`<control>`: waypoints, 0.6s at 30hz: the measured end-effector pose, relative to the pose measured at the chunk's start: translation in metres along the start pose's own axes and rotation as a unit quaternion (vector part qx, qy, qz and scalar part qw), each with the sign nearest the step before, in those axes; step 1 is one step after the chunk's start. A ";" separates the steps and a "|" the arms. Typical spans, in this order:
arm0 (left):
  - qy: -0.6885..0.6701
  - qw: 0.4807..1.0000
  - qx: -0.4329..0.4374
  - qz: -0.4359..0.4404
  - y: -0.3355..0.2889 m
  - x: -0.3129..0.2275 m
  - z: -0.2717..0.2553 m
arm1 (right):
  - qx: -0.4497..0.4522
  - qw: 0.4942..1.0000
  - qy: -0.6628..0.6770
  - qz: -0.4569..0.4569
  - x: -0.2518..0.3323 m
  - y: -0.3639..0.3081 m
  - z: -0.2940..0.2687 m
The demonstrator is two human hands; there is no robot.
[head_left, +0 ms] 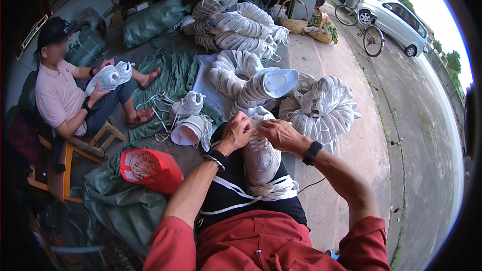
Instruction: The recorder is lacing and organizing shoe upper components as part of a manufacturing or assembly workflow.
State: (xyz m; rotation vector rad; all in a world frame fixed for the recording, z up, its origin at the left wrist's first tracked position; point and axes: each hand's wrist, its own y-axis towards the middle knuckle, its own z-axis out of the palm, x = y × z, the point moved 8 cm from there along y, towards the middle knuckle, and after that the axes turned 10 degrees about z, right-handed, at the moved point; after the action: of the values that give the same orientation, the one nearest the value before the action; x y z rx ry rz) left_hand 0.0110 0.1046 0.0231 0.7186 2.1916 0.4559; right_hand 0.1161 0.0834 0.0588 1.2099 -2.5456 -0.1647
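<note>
A white shoe upper (262, 162) lies on my lap, its toe pointing toward me. White lace crosses the lower part of its eyelets. My left hand (236, 133) is closed on the upper's left edge, near the eyelets. From the other side, the pinched fingers of my right hand (285, 135) hold a shoelace at the lacing opening; the fingertips partly hide it. A bundle of loose white shoelaces (275, 188) rests across my thighs, just below the toe.
Rings of stacked shoe uppers (321, 113) stand ahead, with a larger pile (236, 25) behind. Left are loose uppers (186, 128) and a red bag (158, 170) of laces. A seated person (63, 88) holds white uppers; another sits at the back. Baskets (293, 24) stand beyond.
</note>
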 end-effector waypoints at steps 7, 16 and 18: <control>0.051 0.999 0.004 -0.009 0.001 0.000 0.001 | -0.017 0.987 -0.016 0.161 -0.018 0.009 0.006; 0.020 0.999 0.000 -0.031 -0.002 0.004 -0.004 | -0.056 0.974 0.056 0.212 -0.056 -0.010 -0.013; 0.013 0.999 -0.001 -0.029 -0.002 0.007 -0.003 | -0.052 0.976 0.104 0.182 -0.055 -0.012 -0.016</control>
State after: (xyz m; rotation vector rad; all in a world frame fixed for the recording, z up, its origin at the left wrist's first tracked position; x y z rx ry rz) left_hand 0.0044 0.1068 0.0197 0.6486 2.2300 0.4393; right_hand 0.1624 0.1186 0.0580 0.6669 -2.4842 -0.0794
